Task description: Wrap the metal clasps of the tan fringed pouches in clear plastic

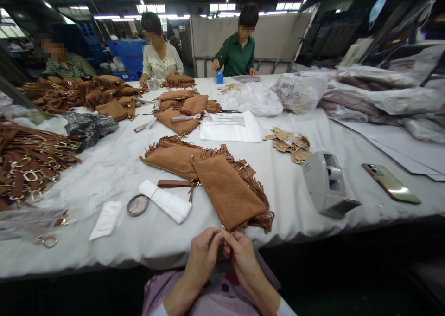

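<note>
A brown suede pouch point(229, 188) with long fringe down its right side lies at the table's front edge, its near corner pointing at me. At that corner my left hand point(204, 253) and my right hand point(242, 254) meet, both closed, thumbs and fingers pinched together. A tiny shiny bit shows between the fingertips; the rest of it is hidden. Under the pouch's upper left part rests a second fringed pouch point(174, 156). A brown wrist strap point(174, 183) lies by it, next to a banded bundle of white sheets point(166, 202).
Left are a round tin point(137, 205), a folded white packet point(106, 219) and piled straps with gold clasps point(31, 163). Right are paper tags point(291, 144), a grey tape dispenser point(323, 183) and a phone point(391, 183). Across the table, several co-workers handle pouches and bags.
</note>
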### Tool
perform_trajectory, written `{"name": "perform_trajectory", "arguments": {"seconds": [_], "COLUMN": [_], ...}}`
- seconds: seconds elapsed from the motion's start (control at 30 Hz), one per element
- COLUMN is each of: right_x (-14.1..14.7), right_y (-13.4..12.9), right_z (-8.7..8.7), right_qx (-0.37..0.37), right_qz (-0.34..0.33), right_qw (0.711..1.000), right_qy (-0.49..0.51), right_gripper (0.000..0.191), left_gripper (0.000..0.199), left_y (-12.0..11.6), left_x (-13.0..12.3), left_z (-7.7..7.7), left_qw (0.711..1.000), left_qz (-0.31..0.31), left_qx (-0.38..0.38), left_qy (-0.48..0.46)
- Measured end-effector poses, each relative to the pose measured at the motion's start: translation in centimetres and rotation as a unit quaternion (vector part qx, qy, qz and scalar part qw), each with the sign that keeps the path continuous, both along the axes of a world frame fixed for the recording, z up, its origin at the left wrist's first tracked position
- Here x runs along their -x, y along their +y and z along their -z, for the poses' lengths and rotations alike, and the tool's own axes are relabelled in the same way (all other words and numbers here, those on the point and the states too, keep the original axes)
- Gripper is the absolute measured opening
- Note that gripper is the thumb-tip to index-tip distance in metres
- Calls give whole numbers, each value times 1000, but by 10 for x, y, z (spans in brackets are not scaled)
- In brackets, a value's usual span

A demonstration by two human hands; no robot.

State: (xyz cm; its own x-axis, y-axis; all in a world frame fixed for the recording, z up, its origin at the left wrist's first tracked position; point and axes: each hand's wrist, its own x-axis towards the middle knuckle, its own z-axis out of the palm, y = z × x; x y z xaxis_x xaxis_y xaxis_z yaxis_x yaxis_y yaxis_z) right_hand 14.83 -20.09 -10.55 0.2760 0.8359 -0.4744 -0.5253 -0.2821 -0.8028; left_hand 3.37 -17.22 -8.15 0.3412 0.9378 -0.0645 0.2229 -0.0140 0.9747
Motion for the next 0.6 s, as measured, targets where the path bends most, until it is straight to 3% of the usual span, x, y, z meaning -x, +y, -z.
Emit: {"name": "perform_trajectory", "arguments": {"seconds": [0.13,0.23,0.37,0.6], "right_x": [-7,-12,-12,-6], "right_y": [-5,-5,-1,-1], "right_z": [-4,-9,-16,-15], "right_qx": [-53,-76,-75,-49], "right_qz": [-36,-63,-81,-86], "right_qw": [998,993,983,959], "right_qy": [-25,-70,-147,-265], "right_gripper": [37,38,39,44], "left_gripper": [35,40,44,46], "left_y": [3,4,4,1], "left_x": [-9,-14,-15,-14], "left_z": [6,7,6,4], "left_qw": [978,953,948,971], "left_qz": [-49,-73,-92,-98], "left_qx": [166,226,231,174], "left_qy": [-115,-188,-198,-131]}}
